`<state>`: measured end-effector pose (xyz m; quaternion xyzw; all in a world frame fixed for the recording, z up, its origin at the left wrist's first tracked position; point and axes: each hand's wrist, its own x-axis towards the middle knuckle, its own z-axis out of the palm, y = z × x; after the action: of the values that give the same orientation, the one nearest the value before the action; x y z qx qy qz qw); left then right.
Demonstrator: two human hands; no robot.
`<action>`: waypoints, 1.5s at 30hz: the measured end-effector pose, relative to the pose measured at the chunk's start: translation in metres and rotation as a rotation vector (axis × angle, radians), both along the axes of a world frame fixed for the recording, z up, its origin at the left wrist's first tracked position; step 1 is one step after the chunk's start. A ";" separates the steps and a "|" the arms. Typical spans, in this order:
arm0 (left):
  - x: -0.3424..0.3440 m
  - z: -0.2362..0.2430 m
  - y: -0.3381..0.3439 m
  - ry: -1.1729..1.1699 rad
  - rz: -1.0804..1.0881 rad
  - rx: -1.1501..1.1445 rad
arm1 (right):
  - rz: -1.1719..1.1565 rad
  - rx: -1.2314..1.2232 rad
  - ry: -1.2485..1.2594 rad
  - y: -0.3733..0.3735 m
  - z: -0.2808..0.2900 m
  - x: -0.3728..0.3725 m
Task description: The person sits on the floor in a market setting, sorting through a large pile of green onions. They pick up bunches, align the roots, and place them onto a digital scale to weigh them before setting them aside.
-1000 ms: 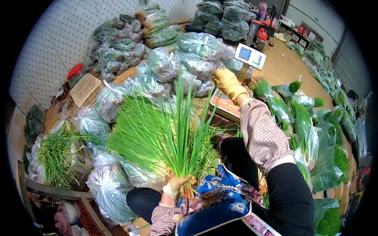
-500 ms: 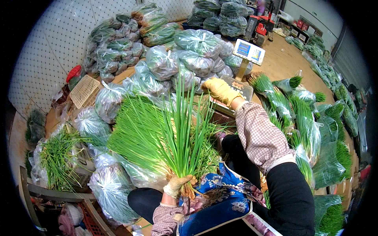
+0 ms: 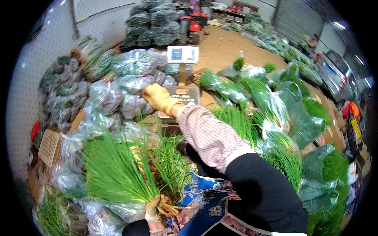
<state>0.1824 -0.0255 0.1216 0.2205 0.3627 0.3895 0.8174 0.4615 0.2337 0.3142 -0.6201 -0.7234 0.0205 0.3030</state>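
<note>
Low in front of me, my left hand (image 3: 152,208) in a pale glove grips a bunch of scallions (image 3: 136,173) by the root end. Their long green leaves fan up and to the left, over a bigger heap of scallions (image 3: 103,155). My right hand (image 3: 159,98) in a yellow glove is stretched forward beside the platform scale (image 3: 184,93). Its fingers are curled; anything within them is hidden. Loose trimmed leaves (image 3: 169,157) lie between my arms. An upright post carries the scale's display (image 3: 182,54).
Tied clear bags (image 3: 106,96) of produce are piled ahead and left, near a plastic basket (image 3: 49,146). Opened bags of scallions (image 3: 264,98) line the right. Farther off are a stack of bags (image 3: 153,23), a silver car (image 3: 334,72) and another person (image 3: 309,44).
My view has swung to the right, so the scene shifts leftward. The scallion bunch in my left hand now leans left instead of standing upright. My right arm stays stretched forward near the scale.
</note>
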 end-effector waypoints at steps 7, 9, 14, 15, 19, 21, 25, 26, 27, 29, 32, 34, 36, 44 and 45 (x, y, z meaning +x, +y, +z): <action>0.016 0.009 0.008 -0.283 0.091 -0.001 | 0.157 -0.359 -0.033 -0.046 -0.049 -0.024; 0.009 -0.024 0.018 -0.249 0.274 -0.026 | 0.331 -0.453 -0.046 -0.093 -0.079 -0.069; 0.031 -0.023 0.025 -0.204 0.426 0.139 | 0.402 -0.640 -0.194 -0.199 -0.151 -0.158; 0.013 -0.046 0.023 -0.113 0.395 0.262 | 0.506 -0.652 -0.193 -0.196 -0.149 -0.160; 0.035 0.002 0.020 -0.304 0.491 0.029 | 0.613 -0.560 -0.049 -0.180 -0.169 -0.145; 0.038 0.005 0.027 -0.407 0.529 -0.036 | 0.469 -0.457 -0.123 -0.182 -0.173 -0.147; 0.042 0.013 0.066 -0.242 0.483 0.149 | 0.560 -0.687 0.269 -0.155 -0.147 -0.089; 0.038 0.025 0.086 -0.284 0.356 0.174 | 0.563 -0.667 0.327 -0.144 -0.149 -0.071; 0.054 0.050 0.100 -0.206 0.344 0.302 | 0.525 -0.485 0.454 -0.133 -0.156 -0.043; -0.001 0.040 0.136 -0.084 0.251 0.406 | 0.283 -0.743 0.747 -0.157 -0.043 0.010; 0.029 0.056 0.146 0.090 0.188 0.436 | -0.085 -0.547 0.866 -0.159 -0.027 0.114; 0.038 0.060 0.127 0.224 0.152 0.399 | -0.297 -0.331 0.432 -0.153 -0.047 0.186; 0.039 0.042 0.115 0.223 0.044 0.306 | -0.430 -0.072 0.461 -0.182 -0.077 0.247; 0.005 -0.014 0.103 0.257 0.008 0.115 | -1.102 -1.181 0.176 -0.378 -0.336 0.330; 0.003 -0.006 0.102 0.302 0.023 0.116 | -1.115 -1.320 0.329 -0.370 -0.322 0.316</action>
<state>0.1850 0.0769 0.1155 0.3192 0.4609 0.3814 0.7351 0.7779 -0.1367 -0.0074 -0.9209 -0.1027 0.3726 -0.0511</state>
